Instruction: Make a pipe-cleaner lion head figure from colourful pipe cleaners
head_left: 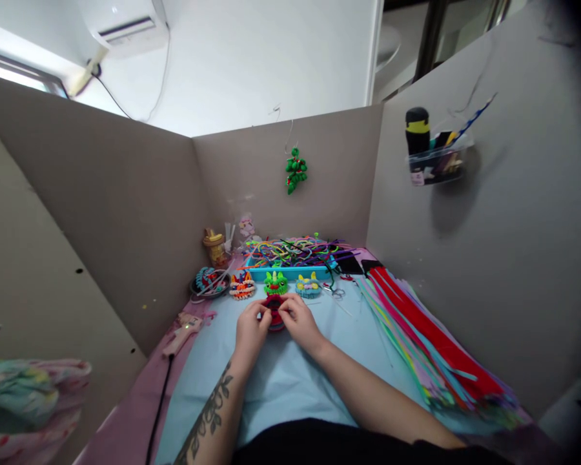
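Between my two hands is a dark red, rounded pipe-cleaner piece (277, 321) with darker bands, held just above the blue cloth. My left hand (254, 323) pinches its left side, thumb and fingertips pressed together. On the other side my right hand (296, 318) grips it with bent fingers. The fingers cover part of the piece, so its full shape is hidden. Just beyond stand three finished-looking pipe-cleaner animal heads: an orange and white one (243, 286), a green one (275, 283) and a light blue and yellow one (308, 285).
A blue tray (290, 274) heaped with loose pipe cleaners stands at the back. Scissors (337, 292) lie at its right. Long pipe cleaners (426, 329) cover the right side. A pink glue gun (183, 332) with a cord and a dark bowl (210, 290) are at the left.
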`<act>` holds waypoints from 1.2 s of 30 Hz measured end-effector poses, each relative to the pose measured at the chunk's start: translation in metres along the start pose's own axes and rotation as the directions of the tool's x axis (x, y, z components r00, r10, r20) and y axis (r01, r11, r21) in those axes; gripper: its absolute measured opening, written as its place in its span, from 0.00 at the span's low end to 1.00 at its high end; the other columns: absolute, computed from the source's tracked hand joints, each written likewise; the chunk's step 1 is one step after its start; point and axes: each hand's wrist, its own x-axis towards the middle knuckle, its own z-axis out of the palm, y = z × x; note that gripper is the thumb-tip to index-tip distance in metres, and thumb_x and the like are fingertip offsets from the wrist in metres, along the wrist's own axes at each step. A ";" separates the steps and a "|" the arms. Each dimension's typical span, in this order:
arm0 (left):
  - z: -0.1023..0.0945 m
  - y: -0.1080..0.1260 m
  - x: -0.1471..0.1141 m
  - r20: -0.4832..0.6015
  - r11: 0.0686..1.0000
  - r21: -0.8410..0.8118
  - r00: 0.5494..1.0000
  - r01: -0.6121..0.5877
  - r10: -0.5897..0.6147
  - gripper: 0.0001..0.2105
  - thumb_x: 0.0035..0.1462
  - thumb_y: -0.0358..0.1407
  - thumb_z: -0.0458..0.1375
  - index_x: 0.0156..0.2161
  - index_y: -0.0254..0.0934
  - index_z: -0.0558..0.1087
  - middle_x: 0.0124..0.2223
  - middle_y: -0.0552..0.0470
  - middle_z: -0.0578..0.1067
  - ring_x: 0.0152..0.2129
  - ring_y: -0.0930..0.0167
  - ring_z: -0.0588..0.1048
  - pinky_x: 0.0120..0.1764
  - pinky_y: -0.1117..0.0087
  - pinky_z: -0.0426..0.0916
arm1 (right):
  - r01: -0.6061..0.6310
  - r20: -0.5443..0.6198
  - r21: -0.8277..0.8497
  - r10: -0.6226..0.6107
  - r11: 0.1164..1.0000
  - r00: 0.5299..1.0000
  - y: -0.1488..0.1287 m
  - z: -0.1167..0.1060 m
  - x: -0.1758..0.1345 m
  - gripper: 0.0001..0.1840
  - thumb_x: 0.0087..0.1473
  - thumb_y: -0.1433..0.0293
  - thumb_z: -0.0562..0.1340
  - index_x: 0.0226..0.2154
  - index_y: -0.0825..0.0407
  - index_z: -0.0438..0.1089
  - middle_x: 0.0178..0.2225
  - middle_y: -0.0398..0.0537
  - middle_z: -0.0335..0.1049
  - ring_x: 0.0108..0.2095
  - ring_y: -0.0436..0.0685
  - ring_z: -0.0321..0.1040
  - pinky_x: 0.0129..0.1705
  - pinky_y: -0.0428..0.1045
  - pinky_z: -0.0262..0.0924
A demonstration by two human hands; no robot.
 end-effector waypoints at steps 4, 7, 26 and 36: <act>-0.005 0.000 0.006 0.035 0.997 0.083 0.999 0.007 -0.010 0.07 0.52 0.32 0.53 0.25 0.36 0.69 0.37 0.47 0.76 0.34 0.68 0.74 0.37 0.67 0.68 | 0.099 0.040 -0.023 -0.098 0.995 0.994 -0.003 -0.003 -0.002 0.08 0.51 0.77 0.57 0.26 0.51 0.69 0.43 0.51 0.64 0.46 0.56 0.64 0.50 0.53 0.59; -0.007 -0.003 0.011 0.090 0.995 0.103 0.996 -0.008 -0.002 0.07 0.52 0.33 0.53 0.25 0.37 0.69 0.38 0.47 0.76 0.35 0.67 0.74 0.41 0.65 0.66 | 0.225 0.084 -0.100 -0.218 0.969 0.972 -0.003 -0.006 -0.002 0.08 0.50 0.77 0.59 0.27 0.49 0.71 0.44 0.49 0.64 0.51 0.58 0.58 0.55 0.57 0.53; 0.007 -0.020 0.032 0.426 0.913 -0.390 0.902 0.120 0.063 0.09 0.52 0.38 0.55 0.27 0.34 0.69 0.27 0.55 0.69 0.25 0.75 0.66 0.30 0.75 0.61 | 0.286 0.104 -0.149 -0.272 0.947 0.957 0.001 -0.018 0.006 0.07 0.50 0.76 0.61 0.28 0.48 0.73 0.40 0.48 0.64 0.47 0.59 0.60 0.53 0.57 0.54; 0.007 -0.008 0.045 0.461 0.964 -0.260 0.884 0.054 0.075 0.08 0.48 0.35 0.56 0.25 0.33 0.72 0.24 0.54 0.71 0.22 0.74 0.66 0.27 0.74 0.60 | 0.131 0.029 -0.359 -0.130 0.924 0.991 -0.003 -0.020 0.009 0.08 0.43 0.67 0.68 0.19 0.51 0.71 0.47 0.51 0.59 0.51 0.65 0.53 0.54 0.64 0.49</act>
